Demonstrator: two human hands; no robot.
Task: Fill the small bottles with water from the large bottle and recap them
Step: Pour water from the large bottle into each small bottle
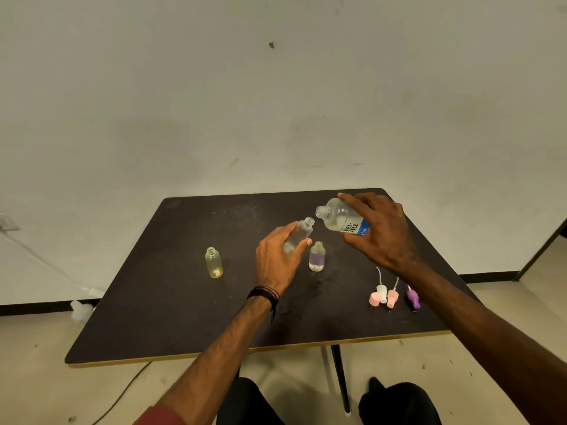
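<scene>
My left hand grips a small clear bottle, uncapped and tilted to the right above the dark table. My right hand holds the large clear bottle with a blue label, tipped on its side, its open mouth just right of and above the small bottle's mouth. A small purple-tinted bottle stands uncapped right of my left hand. A small yellow-tinted bottle stands uncapped further left. Three spray caps lie at the front right: white and pink, pink, purple.
The table stands against a pale wall, its front edge trimmed in light wood. A cable runs from a wall socket down to the floor at the left. A white object lies on the floor left of the table. My knees show below the table edge.
</scene>
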